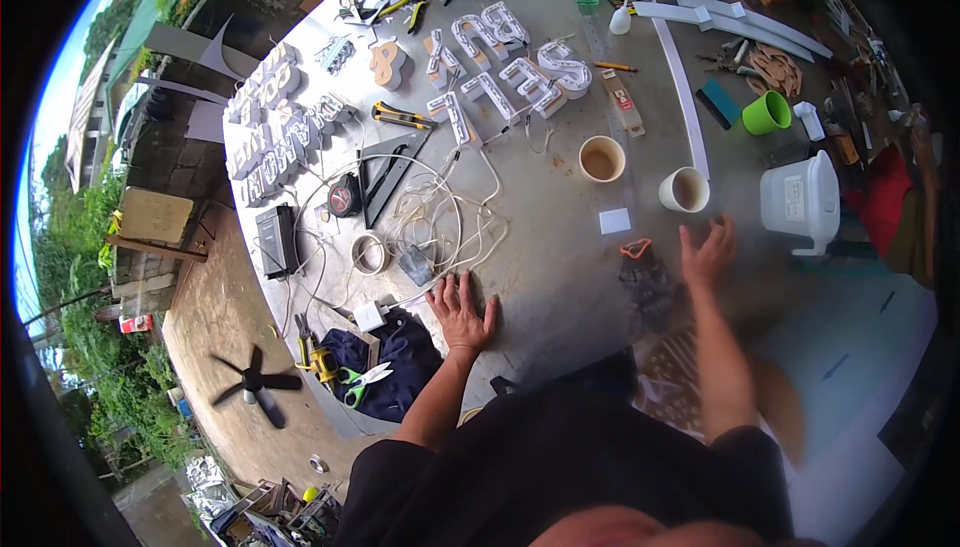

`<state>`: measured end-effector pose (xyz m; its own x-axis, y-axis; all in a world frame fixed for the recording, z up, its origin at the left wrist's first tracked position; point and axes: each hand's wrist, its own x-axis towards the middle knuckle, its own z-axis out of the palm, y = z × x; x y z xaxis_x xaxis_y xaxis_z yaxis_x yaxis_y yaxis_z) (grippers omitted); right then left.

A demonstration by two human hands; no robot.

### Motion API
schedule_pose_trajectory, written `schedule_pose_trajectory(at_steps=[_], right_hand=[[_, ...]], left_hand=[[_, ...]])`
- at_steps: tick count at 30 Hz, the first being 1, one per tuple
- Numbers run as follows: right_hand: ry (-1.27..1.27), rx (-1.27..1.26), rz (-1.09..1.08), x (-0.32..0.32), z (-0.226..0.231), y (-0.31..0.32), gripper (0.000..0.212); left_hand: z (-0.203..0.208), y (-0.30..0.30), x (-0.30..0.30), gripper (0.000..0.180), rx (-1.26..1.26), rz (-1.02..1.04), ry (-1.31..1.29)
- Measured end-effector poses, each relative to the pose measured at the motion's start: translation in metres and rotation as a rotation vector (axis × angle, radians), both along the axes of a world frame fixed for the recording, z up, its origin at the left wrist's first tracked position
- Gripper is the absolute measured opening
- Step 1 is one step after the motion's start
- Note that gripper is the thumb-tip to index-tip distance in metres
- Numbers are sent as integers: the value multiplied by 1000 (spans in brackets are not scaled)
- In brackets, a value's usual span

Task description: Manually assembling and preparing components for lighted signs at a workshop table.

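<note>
My left hand (462,315) lies flat on the metal table with its fingers spread, holding nothing. Right by it are a tangle of white wire (455,222), a small clear plastic bag (417,265) and a roll of tape (371,253). My right hand (708,252) is raised with fingers apart, just below a paper cup (672,193) of brown drink; I see no grip on it. A second cup (601,159), also with brown liquid, stands to its left. A small white card (616,220) and a dark cloth with an orange edge (642,272) lie nearby.
White raised letters (565,67) with wires cover the far table. Left are a black power box (277,241), tape measure (345,194) and yellow utility knife (403,116). Green-handled scissors (365,383) rest on dark cloth. A white lidded tub (803,199) and green cup (766,113) stand right.
</note>
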<state>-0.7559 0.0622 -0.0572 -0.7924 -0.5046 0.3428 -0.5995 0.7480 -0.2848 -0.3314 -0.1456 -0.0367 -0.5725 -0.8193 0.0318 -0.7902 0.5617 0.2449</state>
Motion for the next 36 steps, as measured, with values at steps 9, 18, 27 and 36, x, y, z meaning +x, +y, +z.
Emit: schedule_pose_trajectory(at_steps=[9, 18, 27, 36], right_hand=[[4, 24, 5, 0, -4, 2, 62], [10, 22, 12, 0, -6, 3, 64], [53, 13, 21, -4, -8, 0, 63], [41, 48, -6, 0, -6, 3, 63]], left_hand=[[1, 3, 1, 79, -6, 21, 1], [0, 3, 0, 79, -3, 27, -9], [1, 0, -2, 79, -12, 18, 12], [5, 4, -2, 78, -19, 15, 18]])
